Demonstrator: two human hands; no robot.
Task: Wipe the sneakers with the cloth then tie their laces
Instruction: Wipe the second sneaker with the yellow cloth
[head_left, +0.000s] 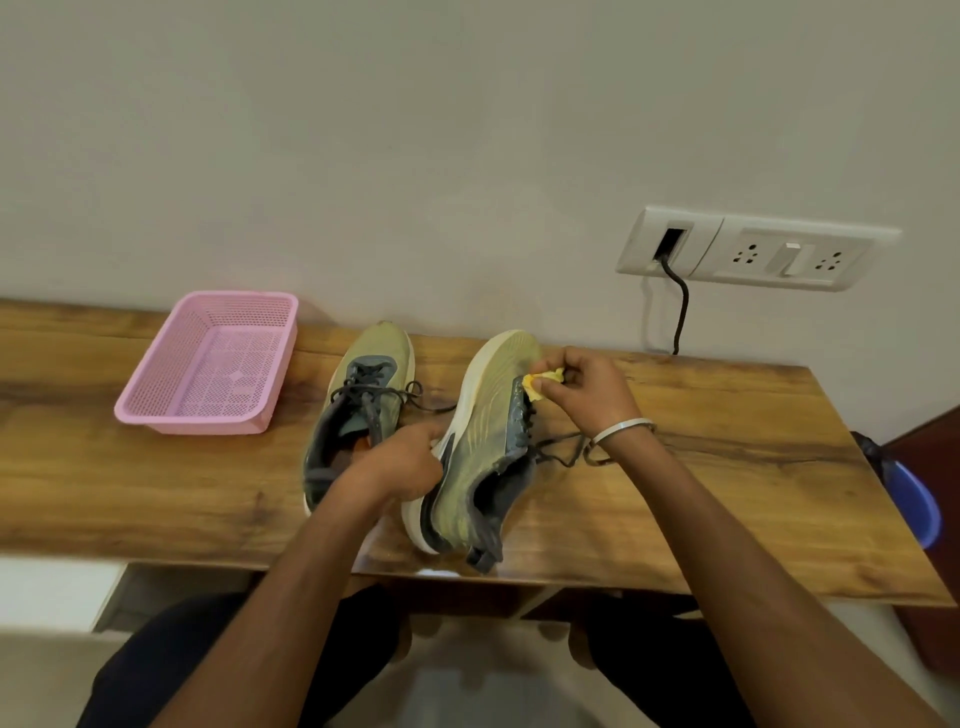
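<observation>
A wooden table (727, 467) runs along a plain pale wall, where a switch-and-socket plate (753, 252) has a dark cable (680, 312) hanging from it. A pink mesh basket (171, 415) sits at the far left. Two olive sneakers lie mid-table — the left sneaker (358, 405) flat, the right sneaker (483, 441) tipped on its side, laces (561, 452) loose. The left hand (400, 462) grips the tilted sneaker's sole edge; the right hand (582, 389) — bangle at the wrist — pinches a yellow cloth (540, 382) against its tongue area.
</observation>
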